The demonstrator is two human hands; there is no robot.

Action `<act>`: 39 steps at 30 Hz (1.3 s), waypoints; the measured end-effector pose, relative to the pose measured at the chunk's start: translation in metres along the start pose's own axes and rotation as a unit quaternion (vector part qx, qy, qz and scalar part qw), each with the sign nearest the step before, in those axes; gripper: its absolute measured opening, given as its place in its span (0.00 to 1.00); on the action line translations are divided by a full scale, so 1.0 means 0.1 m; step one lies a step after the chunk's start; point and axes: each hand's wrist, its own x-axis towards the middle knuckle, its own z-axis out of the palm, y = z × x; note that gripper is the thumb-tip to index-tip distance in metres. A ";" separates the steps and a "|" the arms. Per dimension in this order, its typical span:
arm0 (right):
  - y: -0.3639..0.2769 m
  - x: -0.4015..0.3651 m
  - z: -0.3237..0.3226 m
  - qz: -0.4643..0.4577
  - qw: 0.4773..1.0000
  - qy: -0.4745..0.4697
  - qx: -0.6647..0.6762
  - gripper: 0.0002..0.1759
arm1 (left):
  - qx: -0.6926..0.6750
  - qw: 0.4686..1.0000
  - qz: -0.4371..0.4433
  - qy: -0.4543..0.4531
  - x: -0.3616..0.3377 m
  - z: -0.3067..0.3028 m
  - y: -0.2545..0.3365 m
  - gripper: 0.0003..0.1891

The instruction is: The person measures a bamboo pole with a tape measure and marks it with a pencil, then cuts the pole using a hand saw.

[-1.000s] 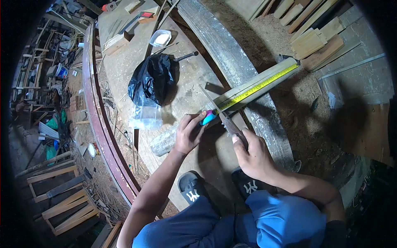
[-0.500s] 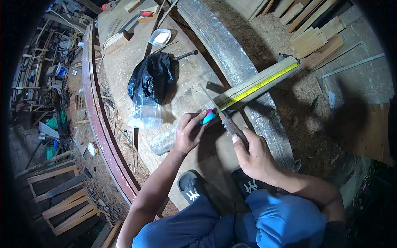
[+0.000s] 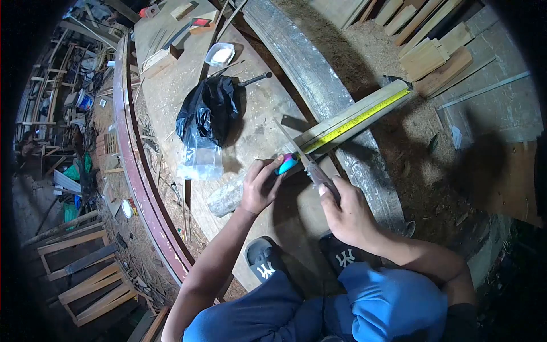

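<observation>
A long round-edged wooden piece lies slantwise across a board and a weathered beam. My left hand is closed on the teal and pink case of a tape measure, near the piece's middle. Its yellow blade runs along the wood to the far upper-right end. My right hand grips the dark handle of a hand saw. The saw's narrow blade crosses over the wood just beside the tape case and points up-left. Whether its teeth touch the wood is unclear.
A black plastic bag and a white tub sit on the board. A weathered beam runs along the right. Wood offcuts lie upper right, wooden frames lower left. Sandalled feet rest on the board.
</observation>
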 end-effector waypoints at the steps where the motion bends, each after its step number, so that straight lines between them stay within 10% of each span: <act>1: -0.04 -0.01 -0.04 0.016 1.000 -0.016 0.009 0.13 | 0.002 1.000 -0.002 -0.001 0.00 -0.01 0.00 0.26; 12: 0.27 -0.08 0.03 -0.054 0.988 0.085 0.120 0.12 | 0.017 0.999 0.045 -0.023 -0.01 -0.06 0.02 0.27; 16: 0.18 -0.15 -0.19 0.113 0.934 0.046 0.336 0.12 | 0.012 0.998 0.048 -0.027 -0.02 -0.08 0.03 0.26; 24: 0.30 -0.29 -0.32 0.098 0.937 0.024 0.336 0.13 | -0.014 1.000 -0.003 0.021 -0.01 0.00 0.00 0.20; 27: 0.32 -0.30 -0.34 0.097 0.927 0.031 0.360 0.13 | -0.125 0.972 -0.198 0.026 0.02 0.06 0.00 0.20; 39: 0.35 -0.30 -0.42 0.092 0.922 0.018 0.375 0.15 | -0.321 0.857 -0.382 0.129 0.36 0.04 -0.01 0.19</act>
